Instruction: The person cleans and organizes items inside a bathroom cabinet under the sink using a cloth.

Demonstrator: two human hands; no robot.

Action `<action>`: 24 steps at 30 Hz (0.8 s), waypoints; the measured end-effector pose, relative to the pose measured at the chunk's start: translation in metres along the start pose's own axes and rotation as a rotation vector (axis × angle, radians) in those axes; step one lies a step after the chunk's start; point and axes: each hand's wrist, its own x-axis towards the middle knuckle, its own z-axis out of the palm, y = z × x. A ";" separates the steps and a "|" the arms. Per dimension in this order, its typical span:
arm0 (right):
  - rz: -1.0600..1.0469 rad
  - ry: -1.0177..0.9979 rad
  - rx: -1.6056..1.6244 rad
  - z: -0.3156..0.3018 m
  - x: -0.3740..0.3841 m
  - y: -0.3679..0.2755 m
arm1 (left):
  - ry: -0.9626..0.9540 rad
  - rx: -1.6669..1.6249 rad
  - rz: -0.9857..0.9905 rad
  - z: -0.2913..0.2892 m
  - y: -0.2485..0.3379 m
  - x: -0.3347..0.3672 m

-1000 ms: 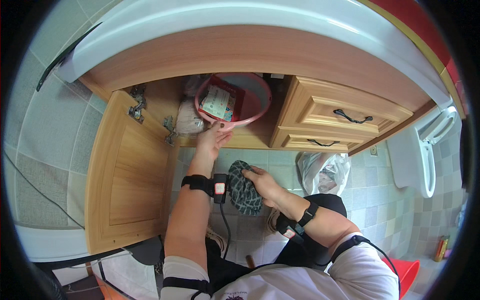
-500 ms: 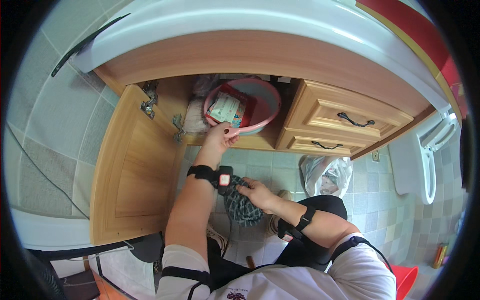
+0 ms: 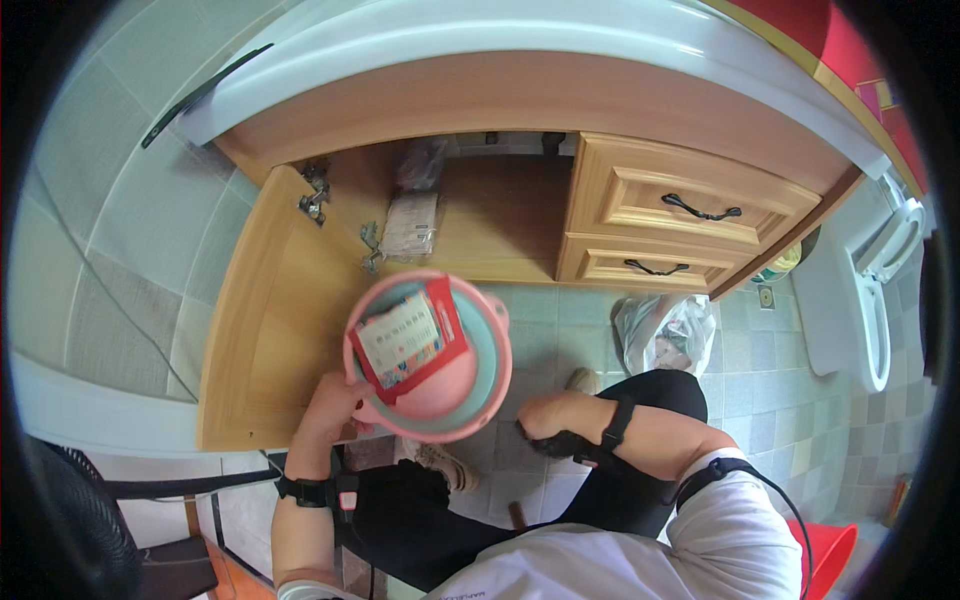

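Note:
My left hand (image 3: 330,402) is closed on the left rim of a pink plastic basin (image 3: 502,372), which hangs in front of the open cabinet, above the floor. Nested inside it is a pale blue-green basin (image 3: 484,335) with a pink bottom. A flat red packet (image 3: 452,335) with a white and patterned front lies in the basins, leaning on their left side. To the right of the basins, my right hand (image 3: 548,412) is closed on a dark checked cloth (image 3: 556,443) near my knees. Most of the cloth and the fingertips are hidden.
The cabinet door (image 3: 285,320) stands open at left. White packets (image 3: 410,225) and a clear plastic bag (image 3: 422,165) lie inside the cabinet (image 3: 500,215). Two drawers (image 3: 690,205) are closed. A filled plastic bag (image 3: 668,335) sits on the floor, with a toilet (image 3: 850,310) at right.
The basins and packet have come out of the cabinet toward me, carried by my left hand. My right hand has shifted slightly right with the cloth, which is now mostly hidden.

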 end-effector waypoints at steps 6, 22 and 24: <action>0.273 0.320 -0.105 -0.028 0.015 0.035 | -0.047 0.204 -0.012 0.018 -0.052 0.010; 0.154 1.122 -0.093 -0.176 0.096 0.066 | -0.286 0.677 0.175 0.073 -0.049 -0.003; 0.210 0.925 -0.140 -0.169 0.130 0.077 | -0.317 0.741 0.199 0.078 -0.044 0.005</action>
